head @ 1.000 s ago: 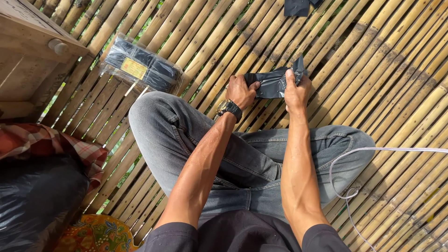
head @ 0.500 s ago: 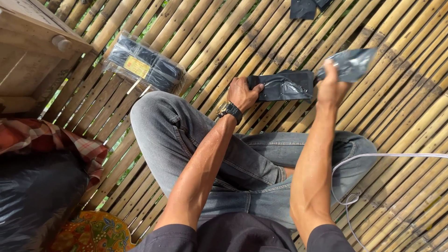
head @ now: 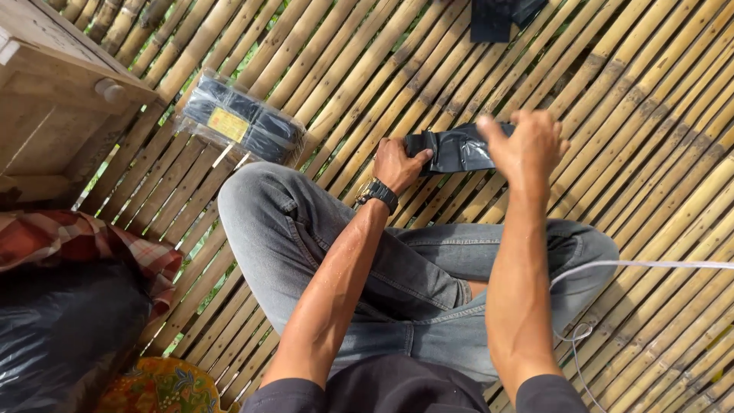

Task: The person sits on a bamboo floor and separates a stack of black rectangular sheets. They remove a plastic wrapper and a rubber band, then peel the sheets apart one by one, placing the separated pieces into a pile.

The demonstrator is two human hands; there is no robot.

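Bamboo floor (head: 657, 191): split slats running diagonally, green showing through the gaps. I sit on it cross-legged in grey jeans (head: 413, 275).

Wooden box (head: 53, 107) at upper left, small knob on its near edge. Below it, at my left side, a black sack (head: 61, 336) with a red checked cloth (head: 84, 241) lying over its top.

Wrapped pack (head: 241, 122): clear plastic around a black bundle, yellow label on top, flat on the slats beyond my left knee, well apart from both hands.

White cord (head: 650, 265) runs in from the right edge and loops beside my right knee.

Black bag (head: 455, 147): flat, glossy, creased, lying on the floor just past my knees, between my hands.

Left hand (head: 397, 162): watch on the wrist, fingers closed on the bag's left end, thumb on top.

Right hand (head: 527, 149): raised over the bag's right end, fingers spread, blurred. Cannot tell whether it touches the bag; not gripping anything visible.

Dark item (head: 497, 15) at the top edge, partly cut off.
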